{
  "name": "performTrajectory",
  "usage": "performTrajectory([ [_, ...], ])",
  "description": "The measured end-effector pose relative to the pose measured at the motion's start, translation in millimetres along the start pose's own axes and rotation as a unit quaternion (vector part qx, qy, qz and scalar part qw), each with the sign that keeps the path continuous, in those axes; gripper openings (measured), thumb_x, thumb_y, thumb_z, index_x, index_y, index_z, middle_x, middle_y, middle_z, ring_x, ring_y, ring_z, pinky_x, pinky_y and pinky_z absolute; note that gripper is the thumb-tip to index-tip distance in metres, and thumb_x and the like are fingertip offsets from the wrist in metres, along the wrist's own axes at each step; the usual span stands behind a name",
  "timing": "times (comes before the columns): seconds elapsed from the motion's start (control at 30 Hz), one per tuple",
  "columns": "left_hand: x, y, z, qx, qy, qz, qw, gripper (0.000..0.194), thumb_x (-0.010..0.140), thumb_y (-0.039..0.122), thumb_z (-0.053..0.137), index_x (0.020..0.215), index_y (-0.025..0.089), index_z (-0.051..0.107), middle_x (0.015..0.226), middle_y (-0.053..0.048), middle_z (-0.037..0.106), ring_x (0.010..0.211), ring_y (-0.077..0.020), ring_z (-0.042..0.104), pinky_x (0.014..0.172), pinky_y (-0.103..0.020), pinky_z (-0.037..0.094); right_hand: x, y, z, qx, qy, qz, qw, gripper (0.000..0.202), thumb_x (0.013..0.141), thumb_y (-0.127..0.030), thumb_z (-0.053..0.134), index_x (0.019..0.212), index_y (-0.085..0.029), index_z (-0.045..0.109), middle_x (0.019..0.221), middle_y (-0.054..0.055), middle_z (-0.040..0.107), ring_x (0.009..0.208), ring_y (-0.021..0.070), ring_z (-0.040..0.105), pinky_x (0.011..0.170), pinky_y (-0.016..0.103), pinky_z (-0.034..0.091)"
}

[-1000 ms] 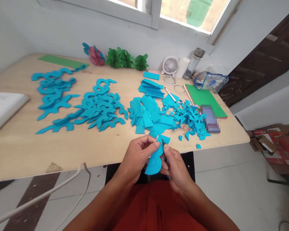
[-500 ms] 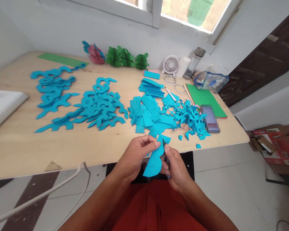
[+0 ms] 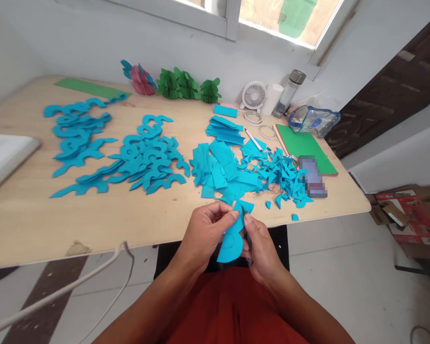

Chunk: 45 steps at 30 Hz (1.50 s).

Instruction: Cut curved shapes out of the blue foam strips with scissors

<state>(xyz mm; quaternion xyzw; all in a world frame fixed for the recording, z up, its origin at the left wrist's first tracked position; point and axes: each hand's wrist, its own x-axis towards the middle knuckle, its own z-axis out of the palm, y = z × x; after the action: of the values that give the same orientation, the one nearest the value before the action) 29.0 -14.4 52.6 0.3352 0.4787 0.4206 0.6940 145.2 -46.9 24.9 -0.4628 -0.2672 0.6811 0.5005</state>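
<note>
Between thumb and fingers, my left hand (image 3: 209,229) pinches a piece of blue paper (image 3: 231,246) with a scalloped edge and a drawn curved line. My right hand (image 3: 260,239) is closed around dark-handled scissors (image 3: 249,241), largely hidden by the fingers. Their blades meet the paper near its upper right edge, where a partly cut flap sticks out. Both hands are over the table's front edge. Just beyond them lies a pile of blue paper pieces (image 3: 222,167), and to its right a heap of small blue offcuts (image 3: 283,174).
Curvy blue cut-outs (image 3: 146,157) cover the left and middle of the table (image 3: 129,220). Green paper decorations (image 3: 186,86), a small fan (image 3: 254,95), a bottle (image 3: 289,94) and a clear pouch (image 3: 313,122) stand at the back. A cable (image 3: 57,298) hangs at the front left.
The blue paper has turned slightly, its lower end shifting right. My left hand has moved slightly with it, and the scissors stay at the upper edge.
</note>
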Motion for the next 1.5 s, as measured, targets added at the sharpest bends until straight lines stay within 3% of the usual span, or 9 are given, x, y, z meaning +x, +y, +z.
performTrajectory([
  [0.4,-1.5,1.6,1.6,0.023,0.023,0.024,0.999,0.020,0.066,0.028,0.070,0.056,0.016,0.057,0.052,0.004,0.054,0.050,-0.0098,0.048,0.050,-0.021,0.041,1.1,-1.7,-1.0,-0.029,-0.009,0.001,1.000,0.045,0.079,-0.055,0.061,0.059,-0.019,0.043,0.045,-0.010,0.031,0.038,0.0042,0.018,0.034,0.017,0.015],
  [0.97,-2.1,-6.6,1.3,-0.060,-0.003,-0.034,0.998,0.025,0.065,0.034,0.073,0.059,0.017,0.055,0.049,0.003,0.054,0.041,-0.0114,0.049,0.041,-0.023,0.041,-1.1,2.6,2.6,-0.024,0.049,-0.013,0.998,0.049,0.073,-0.061,0.064,0.059,-0.020,0.042,0.046,-0.010,0.030,0.038,0.0044,0.017,0.032,0.017,0.015],
  [1.27,-0.8,-4.4,-0.7,-0.044,-0.012,-0.019,0.999,0.023,0.066,0.031,0.072,0.058,0.017,0.056,0.050,0.004,0.055,0.044,-0.0103,0.050,0.046,-0.022,0.044,-0.5,-0.9,2.3,-0.023,0.020,-0.003,1.000,0.048,0.075,-0.059,0.063,0.059,-0.020,0.041,0.045,-0.011,0.029,0.037,0.0041,0.017,0.034,0.017,0.014],
  [1.5,-1.1,1.8,-3.1,-0.004,-0.003,0.023,1.000,0.022,0.067,0.027,0.071,0.056,0.016,0.056,0.053,0.004,0.051,0.051,-0.0083,0.046,0.050,-0.019,0.039,-0.4,-2.9,2.6,-0.012,-0.024,0.005,1.000,0.046,0.082,-0.053,0.059,0.057,-0.019,0.041,0.041,-0.010,0.033,0.036,0.0035,0.019,0.036,0.019,0.012],
])
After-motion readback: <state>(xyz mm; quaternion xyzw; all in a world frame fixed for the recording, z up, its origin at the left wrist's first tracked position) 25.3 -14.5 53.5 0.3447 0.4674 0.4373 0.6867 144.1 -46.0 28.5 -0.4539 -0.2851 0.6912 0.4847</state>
